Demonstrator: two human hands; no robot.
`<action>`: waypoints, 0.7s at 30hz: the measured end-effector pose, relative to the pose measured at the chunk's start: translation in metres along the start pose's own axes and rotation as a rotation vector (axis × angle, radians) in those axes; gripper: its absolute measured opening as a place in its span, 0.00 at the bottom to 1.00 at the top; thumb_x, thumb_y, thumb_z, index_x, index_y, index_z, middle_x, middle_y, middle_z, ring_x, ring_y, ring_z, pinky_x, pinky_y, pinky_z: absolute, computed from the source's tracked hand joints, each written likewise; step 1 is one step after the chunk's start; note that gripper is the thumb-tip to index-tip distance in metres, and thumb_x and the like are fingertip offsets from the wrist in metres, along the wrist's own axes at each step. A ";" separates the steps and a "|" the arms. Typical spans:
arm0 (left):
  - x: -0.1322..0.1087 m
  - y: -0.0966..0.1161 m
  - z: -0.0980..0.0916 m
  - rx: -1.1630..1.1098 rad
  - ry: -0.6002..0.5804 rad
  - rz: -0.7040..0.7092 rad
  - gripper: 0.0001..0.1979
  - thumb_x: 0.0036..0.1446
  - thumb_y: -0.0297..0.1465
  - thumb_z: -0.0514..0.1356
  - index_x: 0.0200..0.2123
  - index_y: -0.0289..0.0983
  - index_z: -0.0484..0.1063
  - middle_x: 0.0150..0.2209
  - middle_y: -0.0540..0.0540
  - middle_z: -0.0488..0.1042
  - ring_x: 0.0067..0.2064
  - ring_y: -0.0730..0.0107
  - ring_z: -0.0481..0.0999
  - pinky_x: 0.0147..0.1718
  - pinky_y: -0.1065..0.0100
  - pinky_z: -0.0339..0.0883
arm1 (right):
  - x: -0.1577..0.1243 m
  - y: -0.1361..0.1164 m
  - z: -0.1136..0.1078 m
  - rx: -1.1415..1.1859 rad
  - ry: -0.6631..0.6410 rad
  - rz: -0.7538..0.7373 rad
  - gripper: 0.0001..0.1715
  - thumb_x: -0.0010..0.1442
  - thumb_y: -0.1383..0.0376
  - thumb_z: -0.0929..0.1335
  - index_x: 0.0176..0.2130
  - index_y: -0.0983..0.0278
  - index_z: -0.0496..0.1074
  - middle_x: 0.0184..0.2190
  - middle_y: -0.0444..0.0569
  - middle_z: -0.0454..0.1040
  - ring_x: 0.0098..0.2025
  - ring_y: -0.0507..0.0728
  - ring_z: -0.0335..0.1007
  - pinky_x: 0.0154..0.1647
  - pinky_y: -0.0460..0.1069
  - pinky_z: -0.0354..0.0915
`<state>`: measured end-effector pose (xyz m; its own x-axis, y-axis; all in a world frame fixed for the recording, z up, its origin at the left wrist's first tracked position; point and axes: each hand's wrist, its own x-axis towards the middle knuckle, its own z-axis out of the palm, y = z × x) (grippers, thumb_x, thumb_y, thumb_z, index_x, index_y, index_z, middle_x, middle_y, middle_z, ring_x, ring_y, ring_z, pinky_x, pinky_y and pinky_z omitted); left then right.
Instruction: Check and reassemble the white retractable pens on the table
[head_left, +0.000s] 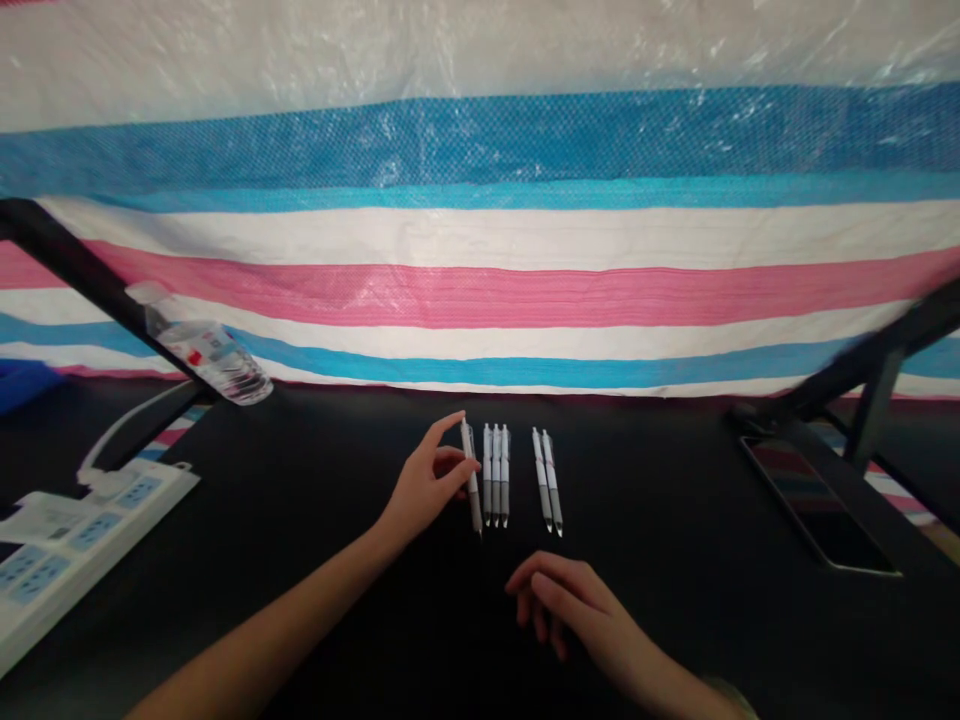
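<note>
Between the index finger and thumb of my left hand [431, 475] is a white and grey pen [472, 480], its clicker end pointing away from me. Just to its right, three matching pens [496, 475] lie side by side on the black table [360, 620]. A small gap separates them from another pair of pens [548, 480] farther right. My right hand [566, 600] hovers or rests nearer to me, below the pens and touching none of them. Its fingers are loosely curled and apart, with nothing in them.
On the left are a white power strip [112, 540] with a plugged-in cable and a clear plastic bottle [214, 355]. A dark phone [817, 505] lies at the right. Black metal bars [874, 370] slant at both sides. A striped plastic sheet [480, 290] hangs behind the table.
</note>
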<state>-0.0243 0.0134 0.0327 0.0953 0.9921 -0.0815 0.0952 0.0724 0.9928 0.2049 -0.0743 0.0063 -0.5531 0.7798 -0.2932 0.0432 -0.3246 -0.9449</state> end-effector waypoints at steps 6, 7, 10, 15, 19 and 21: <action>0.037 -0.021 0.000 0.225 0.078 0.124 0.29 0.51 0.29 0.66 0.58 0.38 0.72 0.46 0.43 0.78 0.25 0.75 0.76 0.24 0.69 0.77 | 0.001 -0.003 -0.001 -0.042 0.025 -0.026 0.29 0.67 0.44 0.64 0.43 0.66 0.76 0.31 0.47 0.72 0.28 0.51 0.66 0.23 0.43 0.61; 0.036 -0.023 0.002 0.226 0.088 0.126 0.27 0.51 0.29 0.66 0.57 0.37 0.74 0.48 0.42 0.76 0.26 0.75 0.76 0.23 0.69 0.77 | 0.001 -0.004 -0.002 -0.057 0.034 -0.032 0.28 0.68 0.45 0.64 0.43 0.66 0.76 0.31 0.47 0.72 0.28 0.51 0.66 0.23 0.43 0.61; 0.024 -0.024 0.005 0.205 0.060 0.103 0.22 0.54 0.30 0.64 0.53 0.36 0.76 0.47 0.41 0.77 0.28 0.73 0.77 0.25 0.67 0.79 | -0.001 -0.013 -0.005 -0.211 0.115 -0.097 0.22 0.69 0.51 0.64 0.44 0.65 0.76 0.32 0.48 0.73 0.31 0.53 0.68 0.25 0.45 0.63; -0.009 -0.013 0.006 0.165 -0.016 0.013 0.15 0.54 0.31 0.64 0.45 0.37 0.79 0.46 0.41 0.78 0.35 0.65 0.80 0.29 0.63 0.82 | -0.001 -0.020 -0.017 -0.824 0.285 -0.392 0.15 0.66 0.71 0.64 0.51 0.63 0.74 0.42 0.52 0.77 0.43 0.59 0.74 0.43 0.53 0.71; -0.028 -0.007 0.007 0.135 -0.083 -0.089 0.15 0.55 0.31 0.64 0.46 0.36 0.78 0.45 0.41 0.79 0.34 0.64 0.81 0.29 0.64 0.80 | 0.008 -0.011 -0.031 -1.397 0.253 -0.641 0.30 0.62 0.80 0.62 0.61 0.66 0.68 0.58 0.58 0.74 0.62 0.69 0.66 0.60 0.65 0.66; -0.034 -0.007 0.008 0.133 -0.107 -0.131 0.14 0.55 0.31 0.63 0.45 0.36 0.77 0.44 0.41 0.79 0.30 0.67 0.79 0.26 0.66 0.78 | 0.012 -0.006 -0.035 -1.574 0.246 -0.692 0.27 0.63 0.79 0.64 0.60 0.66 0.69 0.58 0.58 0.74 0.63 0.70 0.65 0.61 0.68 0.64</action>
<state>-0.0199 -0.0217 0.0273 0.1772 0.9582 -0.2246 0.2431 0.1785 0.9534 0.2273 -0.0438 0.0030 -0.6950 0.6430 0.3217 0.6576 0.7494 -0.0772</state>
